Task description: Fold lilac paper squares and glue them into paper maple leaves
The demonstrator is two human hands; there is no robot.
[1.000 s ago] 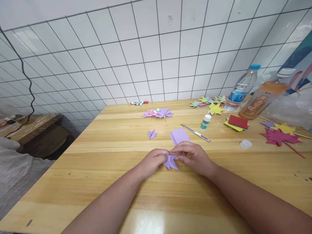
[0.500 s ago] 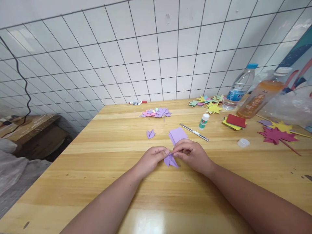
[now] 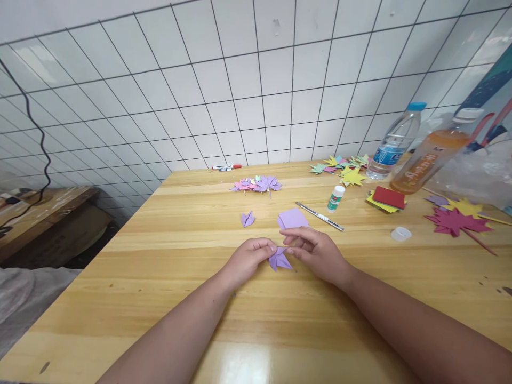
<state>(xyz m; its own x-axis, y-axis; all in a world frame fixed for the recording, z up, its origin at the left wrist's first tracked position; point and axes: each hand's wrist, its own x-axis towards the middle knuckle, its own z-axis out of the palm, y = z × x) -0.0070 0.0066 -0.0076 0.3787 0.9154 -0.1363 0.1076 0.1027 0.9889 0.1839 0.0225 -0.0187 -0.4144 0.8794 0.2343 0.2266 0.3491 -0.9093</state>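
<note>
Between thumb and fingers, my left hand (image 3: 252, 260) pinches a folded purple paper piece (image 3: 279, 260) with several pointed tips. My right hand (image 3: 314, 250) is at the right edge of that piece, its thumb close to the paper and its fingers parted from the thumb. Just behind the hands lie some square purple paper sheets (image 3: 293, 217). To their left rests a smaller folded purple paper piece (image 3: 248, 218). A silver utility knife (image 3: 320, 216) lies slanted right of the sheets, and a glue stick (image 3: 336, 199) stands uncapped beyond it.
The white glue cap (image 3: 401, 234) sits at right, near red and yellow paper squares (image 3: 388, 198). Finished paper leaves (image 3: 266, 184) lie at the back; a dark red leaf (image 3: 456, 221) is far right. A water bottle (image 3: 390, 146) and an orange drink bottle (image 3: 432, 154) stand by the wall.
My right fingers have opened and lifted away from the purple piece. The left hand keeps its pinch, and the piece has turned slightly.
</note>
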